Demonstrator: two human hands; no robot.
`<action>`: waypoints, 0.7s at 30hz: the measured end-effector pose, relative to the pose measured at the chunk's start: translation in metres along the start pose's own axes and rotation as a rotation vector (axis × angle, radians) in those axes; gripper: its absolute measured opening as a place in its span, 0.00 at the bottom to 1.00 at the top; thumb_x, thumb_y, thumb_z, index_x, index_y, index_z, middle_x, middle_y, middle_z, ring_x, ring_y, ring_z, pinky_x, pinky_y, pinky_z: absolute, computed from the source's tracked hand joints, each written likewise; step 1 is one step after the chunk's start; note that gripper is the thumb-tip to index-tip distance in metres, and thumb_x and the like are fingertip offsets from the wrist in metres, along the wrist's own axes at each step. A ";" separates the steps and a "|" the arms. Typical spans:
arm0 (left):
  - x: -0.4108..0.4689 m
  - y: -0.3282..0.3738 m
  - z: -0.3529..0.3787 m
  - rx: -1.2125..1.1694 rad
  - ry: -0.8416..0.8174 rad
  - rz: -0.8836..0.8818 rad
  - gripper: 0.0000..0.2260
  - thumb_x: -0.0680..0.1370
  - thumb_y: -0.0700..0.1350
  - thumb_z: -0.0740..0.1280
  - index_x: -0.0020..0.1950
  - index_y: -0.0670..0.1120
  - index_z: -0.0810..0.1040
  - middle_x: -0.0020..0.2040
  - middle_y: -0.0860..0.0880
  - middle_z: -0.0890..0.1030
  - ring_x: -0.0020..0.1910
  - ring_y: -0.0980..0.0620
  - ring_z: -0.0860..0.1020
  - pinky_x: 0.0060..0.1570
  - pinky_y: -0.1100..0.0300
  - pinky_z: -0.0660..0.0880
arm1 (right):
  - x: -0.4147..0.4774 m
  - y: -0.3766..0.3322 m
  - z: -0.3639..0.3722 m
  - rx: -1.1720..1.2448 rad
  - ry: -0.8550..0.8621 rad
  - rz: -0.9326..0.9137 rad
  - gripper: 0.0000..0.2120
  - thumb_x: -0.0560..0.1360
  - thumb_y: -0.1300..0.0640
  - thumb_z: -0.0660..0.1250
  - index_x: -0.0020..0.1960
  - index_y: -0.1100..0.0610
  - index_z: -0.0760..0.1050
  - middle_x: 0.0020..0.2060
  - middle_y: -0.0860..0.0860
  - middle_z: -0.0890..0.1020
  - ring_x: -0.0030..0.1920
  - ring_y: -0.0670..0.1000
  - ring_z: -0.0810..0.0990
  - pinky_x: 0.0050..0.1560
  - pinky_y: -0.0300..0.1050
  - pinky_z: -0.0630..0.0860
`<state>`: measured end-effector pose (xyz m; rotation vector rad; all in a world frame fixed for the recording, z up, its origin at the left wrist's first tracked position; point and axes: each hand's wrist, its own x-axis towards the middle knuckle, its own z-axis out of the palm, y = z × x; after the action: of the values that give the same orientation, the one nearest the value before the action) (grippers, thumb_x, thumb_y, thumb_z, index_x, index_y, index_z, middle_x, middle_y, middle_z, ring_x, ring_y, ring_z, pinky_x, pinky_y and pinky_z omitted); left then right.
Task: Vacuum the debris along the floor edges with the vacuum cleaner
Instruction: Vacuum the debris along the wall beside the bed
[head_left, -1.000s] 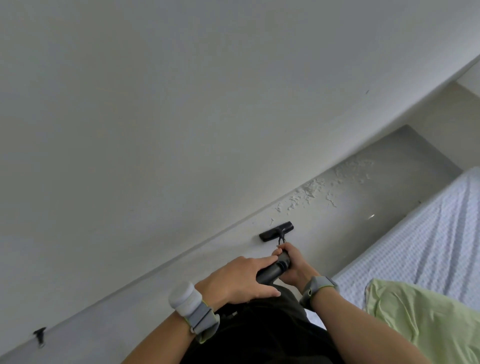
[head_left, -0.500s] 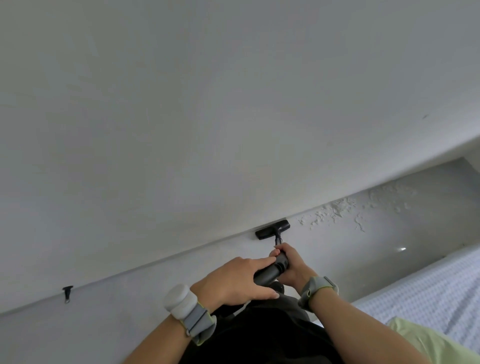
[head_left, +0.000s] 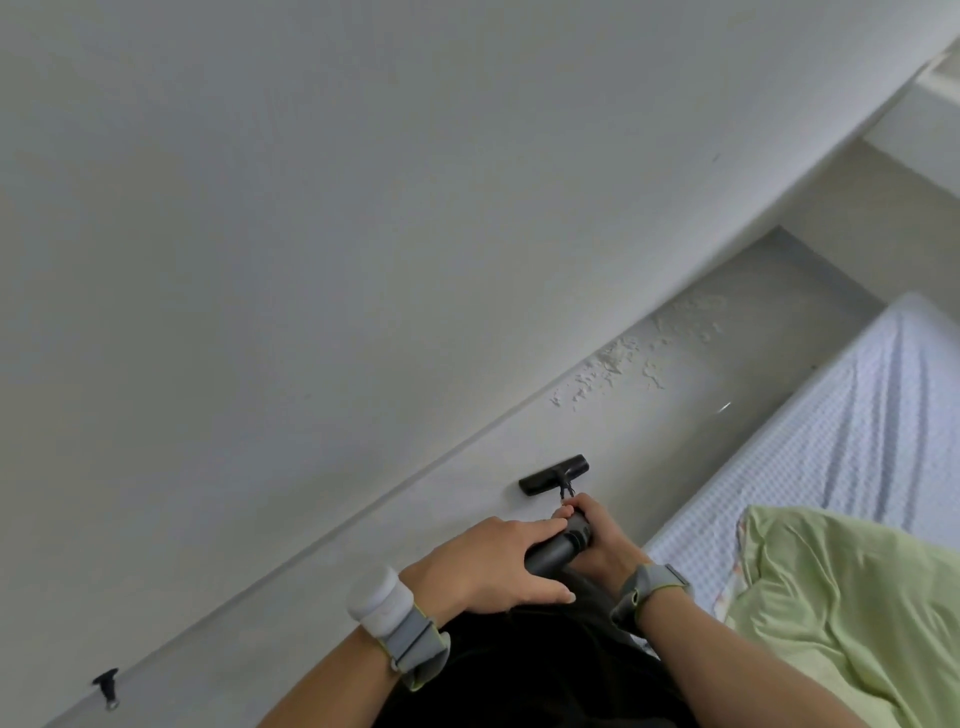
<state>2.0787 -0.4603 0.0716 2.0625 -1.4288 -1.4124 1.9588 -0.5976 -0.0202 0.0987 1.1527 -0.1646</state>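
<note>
Black bar-shaped nozzle (head_left: 554, 475) farther from wall (head_left: 363, 234); hands (head_left: 498, 564) around cylindrical handle (head_left: 558, 548).

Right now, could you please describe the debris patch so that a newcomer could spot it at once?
Follow the line where the white wall meets the grey floor, alongside the bed. Just beyond the black vacuum head lies the debris: the only rough, white, flaky scatter on that smooth floor.

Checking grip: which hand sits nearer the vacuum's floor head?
The right hand, lower on the tube toward the floor head; the left hand holds higher up.
</note>
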 end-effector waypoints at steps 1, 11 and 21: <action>-0.004 -0.003 0.003 0.003 0.005 0.006 0.38 0.74 0.68 0.71 0.81 0.66 0.60 0.70 0.52 0.78 0.59 0.50 0.79 0.64 0.55 0.75 | 0.002 0.004 -0.004 -0.009 0.006 0.000 0.12 0.70 0.62 0.59 0.28 0.59 0.67 0.21 0.49 0.70 0.19 0.48 0.70 0.28 0.36 0.73; -0.054 -0.036 -0.009 -0.097 0.122 -0.077 0.37 0.75 0.66 0.71 0.82 0.64 0.61 0.64 0.53 0.80 0.35 0.63 0.72 0.43 0.64 0.69 | 0.039 0.047 0.032 -0.217 0.008 0.067 0.08 0.69 0.62 0.62 0.34 0.57 0.65 0.23 0.48 0.71 0.23 0.47 0.71 0.33 0.38 0.73; -0.071 -0.044 -0.005 -0.084 0.176 -0.140 0.37 0.77 0.65 0.70 0.82 0.62 0.59 0.62 0.50 0.80 0.47 0.54 0.73 0.47 0.60 0.68 | 0.045 0.068 0.044 -0.276 -0.056 0.129 0.08 0.69 0.59 0.63 0.33 0.56 0.66 0.24 0.47 0.71 0.23 0.46 0.72 0.29 0.40 0.74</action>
<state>2.1050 -0.3817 0.0846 2.2082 -1.1567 -1.2799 2.0287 -0.5419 -0.0441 -0.0755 1.0995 0.1061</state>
